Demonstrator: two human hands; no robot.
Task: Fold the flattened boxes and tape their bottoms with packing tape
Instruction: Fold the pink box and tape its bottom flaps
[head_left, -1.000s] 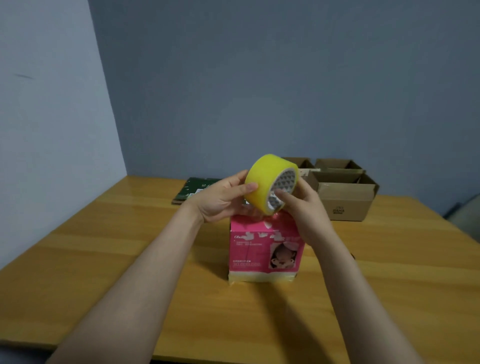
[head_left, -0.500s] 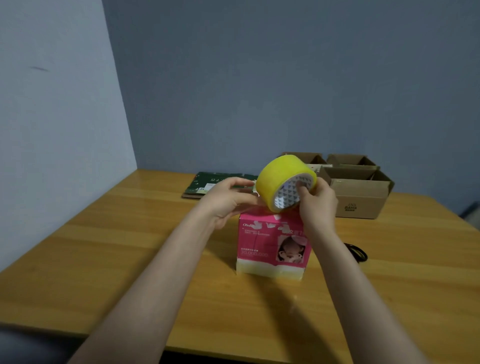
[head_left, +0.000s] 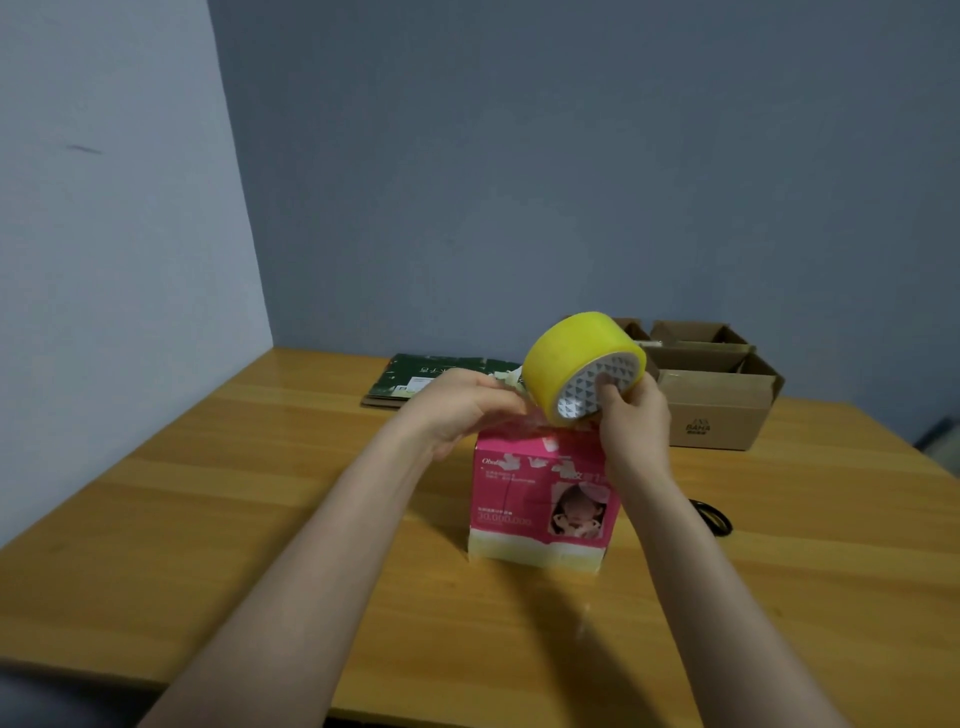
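A pink printed box (head_left: 524, 499) stands upright in the middle of the wooden table (head_left: 208, 519). Just above its top my right hand (head_left: 631, 421) grips a yellow roll of packing tape (head_left: 569, 358), with fingers inside the core. My left hand (head_left: 467, 410) is to the left of the roll and pinches the pulled-out clear tape end (head_left: 511, 376) over the box's top left edge. The box top is hidden behind my hands.
A flattened green box (head_left: 436, 374) lies at the back of the table. Several folded brown cardboard boxes (head_left: 711, 400) stand at the back right. Black scissors (head_left: 714, 517) lie to the right of the pink box. Walls close the left and back sides.
My left hand has come off the roll and now pinches the tape end, drawn out leftward. The roll has stayed above the pink box in my right hand.
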